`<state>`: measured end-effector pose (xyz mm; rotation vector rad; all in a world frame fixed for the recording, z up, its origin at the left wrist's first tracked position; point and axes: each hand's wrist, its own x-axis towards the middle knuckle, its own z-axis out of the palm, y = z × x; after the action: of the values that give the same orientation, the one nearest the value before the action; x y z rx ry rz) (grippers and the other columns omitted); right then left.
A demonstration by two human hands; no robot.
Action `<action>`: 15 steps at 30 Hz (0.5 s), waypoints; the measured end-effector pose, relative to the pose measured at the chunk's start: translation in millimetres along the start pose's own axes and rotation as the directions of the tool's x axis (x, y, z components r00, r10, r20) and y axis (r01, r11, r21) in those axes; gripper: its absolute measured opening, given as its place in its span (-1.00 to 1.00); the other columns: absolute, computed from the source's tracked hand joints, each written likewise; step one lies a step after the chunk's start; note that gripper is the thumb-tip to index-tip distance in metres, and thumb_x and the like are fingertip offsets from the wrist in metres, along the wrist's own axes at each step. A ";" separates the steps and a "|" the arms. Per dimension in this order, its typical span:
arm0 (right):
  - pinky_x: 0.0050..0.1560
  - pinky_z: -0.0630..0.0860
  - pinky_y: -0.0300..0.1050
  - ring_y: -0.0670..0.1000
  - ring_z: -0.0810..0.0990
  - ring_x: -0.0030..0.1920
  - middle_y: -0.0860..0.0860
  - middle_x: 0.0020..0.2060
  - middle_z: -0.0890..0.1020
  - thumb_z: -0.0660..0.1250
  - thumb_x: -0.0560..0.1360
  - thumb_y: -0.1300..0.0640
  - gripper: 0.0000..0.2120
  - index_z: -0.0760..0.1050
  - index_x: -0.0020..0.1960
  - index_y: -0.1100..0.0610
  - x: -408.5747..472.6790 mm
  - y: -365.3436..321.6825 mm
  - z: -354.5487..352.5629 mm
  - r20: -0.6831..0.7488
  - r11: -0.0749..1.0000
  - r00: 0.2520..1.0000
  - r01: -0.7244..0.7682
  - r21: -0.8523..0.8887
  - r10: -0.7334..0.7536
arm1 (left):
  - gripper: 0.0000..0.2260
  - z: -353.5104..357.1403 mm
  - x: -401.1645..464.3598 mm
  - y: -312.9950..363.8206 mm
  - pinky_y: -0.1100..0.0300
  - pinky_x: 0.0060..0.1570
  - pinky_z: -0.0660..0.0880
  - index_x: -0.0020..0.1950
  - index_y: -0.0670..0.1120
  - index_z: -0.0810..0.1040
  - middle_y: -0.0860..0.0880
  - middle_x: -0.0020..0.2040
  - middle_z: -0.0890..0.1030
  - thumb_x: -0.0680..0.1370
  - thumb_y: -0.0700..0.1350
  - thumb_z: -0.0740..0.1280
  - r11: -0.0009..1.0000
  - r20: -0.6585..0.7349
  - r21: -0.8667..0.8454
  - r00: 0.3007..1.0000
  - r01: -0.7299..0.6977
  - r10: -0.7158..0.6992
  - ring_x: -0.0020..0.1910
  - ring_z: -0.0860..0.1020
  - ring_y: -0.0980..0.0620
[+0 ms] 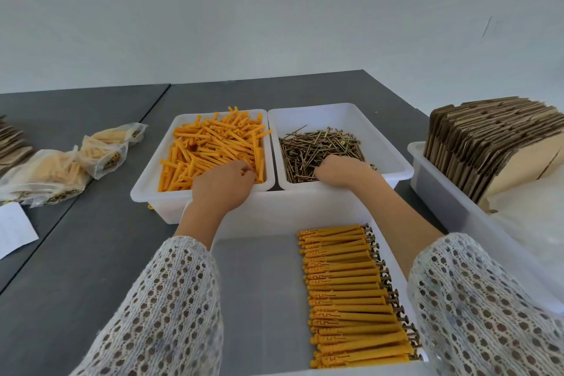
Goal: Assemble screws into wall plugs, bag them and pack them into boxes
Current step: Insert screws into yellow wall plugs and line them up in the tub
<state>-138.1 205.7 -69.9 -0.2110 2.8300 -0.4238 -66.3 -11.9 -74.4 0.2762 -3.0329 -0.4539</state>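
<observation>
Two white bins stand side by side on the grey table. The left bin [146, 189] holds several loose orange wall plugs [213, 146]; my left hand [222, 186] reaches into its near right corner, fingers curled round a plug. The right bin [396, 162] holds a heap of brass screws [320, 146]; my right hand [341, 171] is dug into the heap, fingers curled down among the screws. A white tray [259, 284] close to me carries a neat row of assembled plugs with screws [351, 296].
Three clear bags of assembled plugs [61, 168] lie at the left, with a white paper slip [15, 229] near them. A white bin at the right [451, 207] holds flat cardboard boxes [488, 143] standing on edge. More flat cardboard [12, 143] sits at the far left.
</observation>
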 end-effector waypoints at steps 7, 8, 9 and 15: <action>-0.21 0.29 -0.07 0.03 0.33 -0.34 -0.02 -0.40 0.35 0.15 0.51 0.13 -0.75 0.24 -0.34 0.08 -8.8 -1.8 2.0 -0.119 0.999 0.993 0.020 0.043 -0.015 | -0.62 1.1 2.6 -3.2 0.07 -0.08 0.37 0.34 0.29 0.43 0.08 0.26 0.57 0.64 -0.05 0.01 0.999 0.046 -0.011 0.998 -0.031 0.032 -0.06 0.43 0.04; -0.22 0.29 -0.08 0.02 0.32 -0.37 -0.02 -0.42 0.35 0.15 0.51 0.13 -0.74 0.24 -0.35 0.09 -10.0 -2.0 2.9 -0.153 0.999 0.988 0.028 0.040 -0.022 | -0.62 1.2 2.9 -3.6 0.08 -0.09 0.36 0.30 0.30 0.45 0.10 0.25 0.57 0.64 -0.06 0.01 0.999 0.056 -0.012 0.998 -0.030 0.030 -0.05 0.43 0.05; -0.16 0.32 -0.06 0.02 0.32 -0.38 -0.03 -0.44 0.35 0.16 0.51 0.14 -0.74 0.24 -0.35 0.09 -11.1 -2.3 3.8 -0.187 0.999 0.982 0.036 0.037 -0.029 | -0.62 1.5 3.0 -3.7 0.08 -0.09 0.35 0.27 0.31 0.47 0.12 0.25 0.56 0.63 -0.07 0.02 1.000 0.060 -0.014 0.998 -0.026 0.027 -0.03 0.44 0.06; 0.37 0.21 0.18 0.10 0.56 -0.21 0.05 -0.36 0.59 0.19 0.51 0.23 -0.80 0.52 -0.25 0.19 -12.9 0.1 5.5 -0.356 0.992 0.935 0.047 0.113 -0.003 | -0.63 3.4 3.6 -2.0 0.09 -0.08 0.32 0.21 0.26 0.55 0.11 0.25 0.57 0.62 -0.10 0.06 1.000 0.020 -0.019 1.000 -0.019 0.019 0.02 0.45 0.05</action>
<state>-124.2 206.7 -71.9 -0.1595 3.1417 -0.7006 -69.7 -13.6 -78.1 0.2432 -3.0466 -0.4859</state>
